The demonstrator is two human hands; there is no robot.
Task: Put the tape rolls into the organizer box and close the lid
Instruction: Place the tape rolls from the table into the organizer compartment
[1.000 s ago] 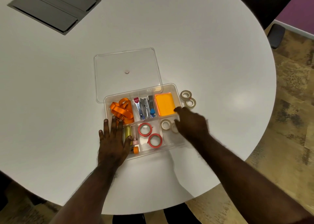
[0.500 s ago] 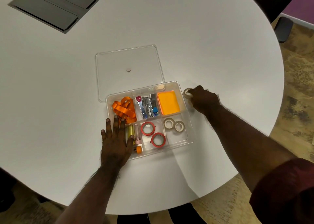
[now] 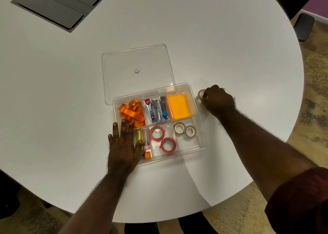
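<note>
The clear organizer box (image 3: 202, 127) stands uncovered on the white table, its clear lid (image 3: 136, 56) lying flat just behind it. Two red tape rolls (image 3: 157, 133) (image 3: 167, 145) lie in the front middle compartment, two beige rolls (image 3: 179, 128) (image 3: 190, 131) in the front right one. My right hand (image 3: 219, 100) is on the table right of the box, fingers closed around beige tape rolls (image 3: 201, 93) that are mostly hidden under it. My left hand (image 3: 123, 145) lies flat with fingers spread on the box's front left corner.
Other compartments hold an orange ribbon (image 3: 132, 113), staplers (image 3: 157, 109), an orange notepad (image 3: 179, 106) and small tubes (image 3: 142, 138). A grey cable hatch (image 3: 58, 4) is set in the table at the far left. The table's round edge curves close on the right and front.
My right hand left the box's front right compartment, where it had set a second beige roll, moved right and back to the rolls on the table, and closed on them. The left hand stayed put.
</note>
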